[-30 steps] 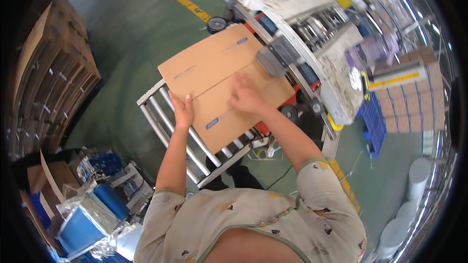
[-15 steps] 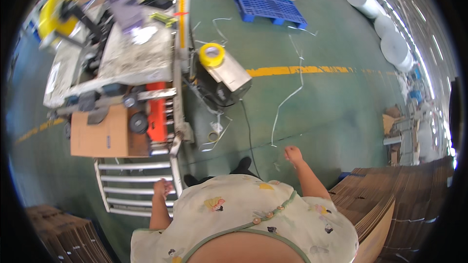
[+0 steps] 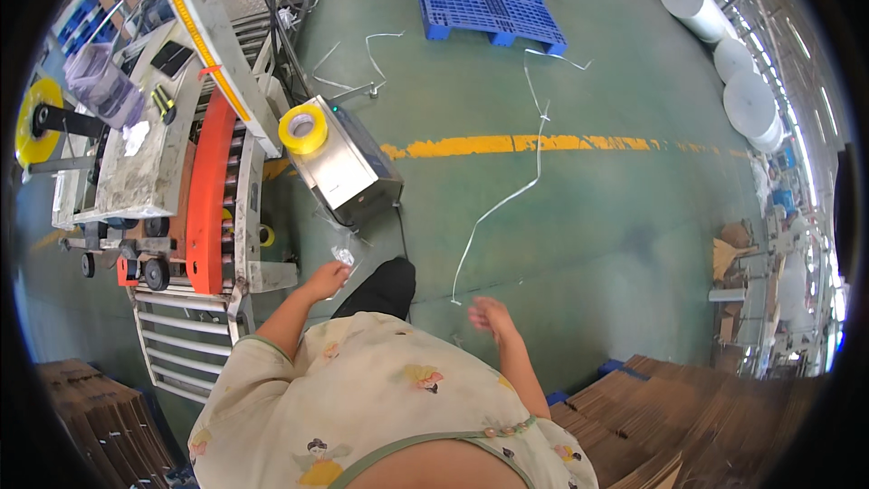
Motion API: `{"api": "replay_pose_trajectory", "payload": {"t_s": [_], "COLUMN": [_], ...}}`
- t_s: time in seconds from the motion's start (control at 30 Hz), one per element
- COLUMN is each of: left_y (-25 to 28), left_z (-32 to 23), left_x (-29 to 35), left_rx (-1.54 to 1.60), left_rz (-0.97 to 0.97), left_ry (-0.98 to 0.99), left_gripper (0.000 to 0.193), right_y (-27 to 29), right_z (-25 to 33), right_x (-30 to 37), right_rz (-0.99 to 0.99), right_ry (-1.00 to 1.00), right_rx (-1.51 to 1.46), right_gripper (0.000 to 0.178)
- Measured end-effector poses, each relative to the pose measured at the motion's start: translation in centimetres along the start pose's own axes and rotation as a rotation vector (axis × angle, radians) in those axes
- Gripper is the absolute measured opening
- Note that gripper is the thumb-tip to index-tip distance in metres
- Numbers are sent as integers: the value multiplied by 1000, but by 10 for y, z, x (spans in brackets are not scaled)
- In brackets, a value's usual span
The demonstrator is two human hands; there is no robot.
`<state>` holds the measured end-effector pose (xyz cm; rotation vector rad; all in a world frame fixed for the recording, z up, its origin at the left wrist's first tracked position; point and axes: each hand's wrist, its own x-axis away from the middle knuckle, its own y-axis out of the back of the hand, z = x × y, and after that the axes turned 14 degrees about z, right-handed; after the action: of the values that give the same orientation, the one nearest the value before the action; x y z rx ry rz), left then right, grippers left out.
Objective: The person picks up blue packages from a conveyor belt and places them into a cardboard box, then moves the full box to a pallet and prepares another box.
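Observation:
My left hand [image 3: 328,281] hangs loosely curled above the floor, with no object visible in it. Just beyond it lies a crumpled clear plastic scrap [image 3: 342,255], apart from the fingers. Nearest to that hand is a metal-topped machine [image 3: 348,167] with a yellow tape roll [image 3: 303,129] resting on top. To the right, my right hand [image 3: 490,315] is held out at waist height, its fingers partly spread and holding nothing. A white strap [image 3: 496,206] trails along the floor just past it.
At left stands a carton-sealing machine [image 3: 206,208] with an orange side guard and a roller frame [image 3: 186,344]. A blue pallet [image 3: 489,14] bears cartons ahead. Flattened cardboard stacks [image 3: 688,407] lie at lower right, another cardboard stack [image 3: 104,417] lower left. White rolls [image 3: 749,101] stand far right.
The view has shifted forward and turned, so the sealing machine sits further left. My left hand has come forward toward the metal-topped machine. A dark-trousered leg now shows ahead of my shirt.

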<state>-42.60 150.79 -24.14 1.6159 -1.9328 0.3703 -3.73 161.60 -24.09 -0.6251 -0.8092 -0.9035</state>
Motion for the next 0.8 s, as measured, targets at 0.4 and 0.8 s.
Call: {"api": "replay_pose_trajectory", "payload": {"t_s": [0.4,0.8], "left_y": [76,245], "left_z": [38,-314], "left_x": [-244,-476], "left_rx": [-649,18], "left_rz": [419,-518], "left_ry": [409,-29], "left_gripper": [44,35], "right_y": [287,405], "right_z": [229,493], "right_x": [-172,-364], "right_rz": [-41,-4], "right_ry": [371,-300], "right_rx": [1467,1059], "right_gripper": [13,24]}}
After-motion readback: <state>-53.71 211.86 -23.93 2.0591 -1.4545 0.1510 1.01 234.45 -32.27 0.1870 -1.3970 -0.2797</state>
